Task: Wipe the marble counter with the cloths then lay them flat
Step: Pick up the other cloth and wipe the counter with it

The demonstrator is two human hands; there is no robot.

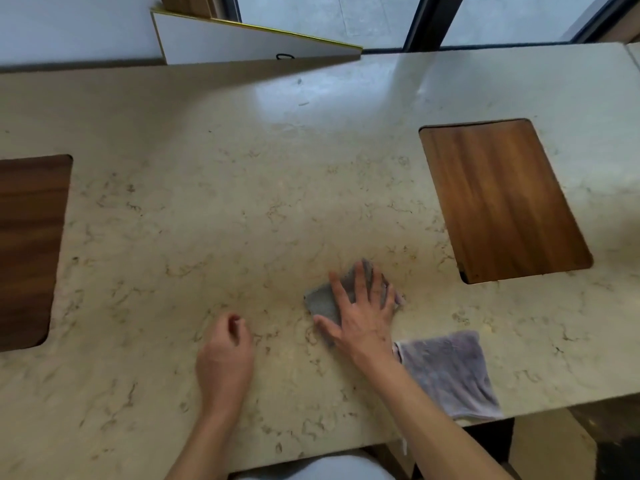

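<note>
Head cam: my right hand (363, 317) lies spread flat on the gray cloth (322, 303), left hand (227, 355) loosely curled and empty, so I'd press evenly and overlap strokes across the counter (242, 202).

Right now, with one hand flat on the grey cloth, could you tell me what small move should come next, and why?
Probably slide the right hand, pressed open on the grey cloth, leftwards over the bare marble counter. The cloth is bunched under the palm, not laid flat, so wiping seems unfinished. The left hand holds nothing, and the lilac cloth already lies spread by the counter's near edge.
</note>
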